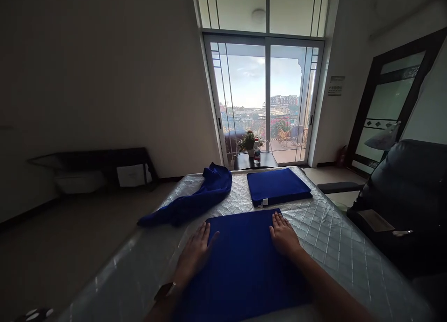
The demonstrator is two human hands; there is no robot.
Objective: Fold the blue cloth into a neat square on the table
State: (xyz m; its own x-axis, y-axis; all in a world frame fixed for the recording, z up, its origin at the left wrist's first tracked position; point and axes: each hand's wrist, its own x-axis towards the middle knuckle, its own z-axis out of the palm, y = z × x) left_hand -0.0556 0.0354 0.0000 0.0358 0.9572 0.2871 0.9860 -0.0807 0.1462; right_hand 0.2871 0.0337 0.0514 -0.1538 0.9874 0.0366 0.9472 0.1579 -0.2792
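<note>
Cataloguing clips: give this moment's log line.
left hand: on left edge of flat blue cloth; right hand: on its far right corner; beyond: folded blue cloth, crumpled blue cloth; under: quilted mattress

The flat cloth (240, 261), the folded cloth (279, 184) and the crumpled cloth (195, 200) all look soft and dull. The mattress (335, 233) has a shiny, plastic-looking top with bumpy diamond shapes. The big chair (401, 182) looks like smooth dark leather with a little shine, the bottle (257, 153) is clear plastic, and the sliding door (268, 93) has smooth, see-through glass.
</note>
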